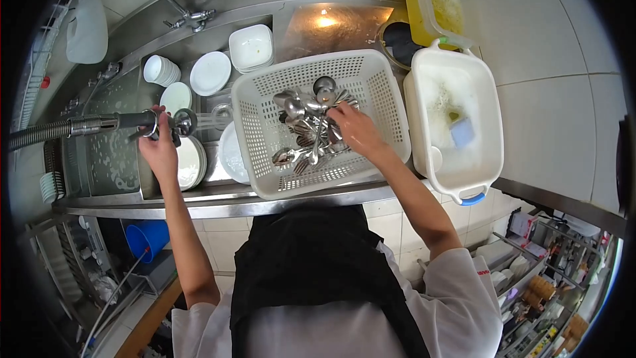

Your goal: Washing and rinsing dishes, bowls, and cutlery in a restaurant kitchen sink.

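Note:
My left hand (160,146) grips a pre-rinse spray nozzle (185,122) on a spring-wrapped hose, left of a white perforated plastic basket (318,186). The nozzle faces the basket, and a clear streak, apparently water, runs from its head toward the basket wall. Inside the basket lies a heap of metal cutlery (310,132), with spoons, forks and a rounded ladle-like piece (324,84). My right hand (358,129) is wet and reaches into the heap from the right. Its fingers bend down onto the cutlery; the fingertips are partly hidden, so a grip cannot be made out.
White plates (210,73), square dishes (251,47) and stacked cups (161,70) stand in the sink area. Right of the basket, a white tub (489,124) holds suds and a blue sponge (462,133). A yellow-filled container (437,7) sits behind it. The steel counter edge (218,209) runs before me.

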`<state>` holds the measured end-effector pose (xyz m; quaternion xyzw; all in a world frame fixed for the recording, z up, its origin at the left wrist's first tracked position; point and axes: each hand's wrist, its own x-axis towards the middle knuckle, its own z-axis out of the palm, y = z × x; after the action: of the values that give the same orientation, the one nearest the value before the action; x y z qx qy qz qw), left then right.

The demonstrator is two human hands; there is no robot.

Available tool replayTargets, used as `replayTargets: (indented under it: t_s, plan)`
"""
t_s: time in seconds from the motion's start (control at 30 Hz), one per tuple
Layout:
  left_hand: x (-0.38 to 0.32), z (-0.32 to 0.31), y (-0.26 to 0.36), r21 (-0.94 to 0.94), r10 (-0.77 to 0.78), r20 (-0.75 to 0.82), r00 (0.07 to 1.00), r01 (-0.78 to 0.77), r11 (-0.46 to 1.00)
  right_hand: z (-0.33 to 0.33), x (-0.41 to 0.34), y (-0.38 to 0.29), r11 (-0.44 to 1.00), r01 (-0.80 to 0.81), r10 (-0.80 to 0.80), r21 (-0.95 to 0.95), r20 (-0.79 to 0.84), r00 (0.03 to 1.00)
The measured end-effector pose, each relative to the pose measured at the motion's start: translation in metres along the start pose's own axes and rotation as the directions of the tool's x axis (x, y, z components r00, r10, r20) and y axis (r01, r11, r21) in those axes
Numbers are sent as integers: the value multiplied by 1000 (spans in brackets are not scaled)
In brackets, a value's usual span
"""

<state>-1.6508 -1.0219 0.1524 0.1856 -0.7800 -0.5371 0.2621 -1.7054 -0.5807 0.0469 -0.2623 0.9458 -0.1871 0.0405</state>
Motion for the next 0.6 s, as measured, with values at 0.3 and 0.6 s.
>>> replayTargets:
  t_s: [0.3,0.6]
  plan:
    - [-22,56,84,-69,119,347,930,-102,992,0,23,17,916,-126,152,381,-39,988]
    - [-90,138,75,-180,142,611,779,-38,983,27,41,-27,982,-170,159,79,130,979]
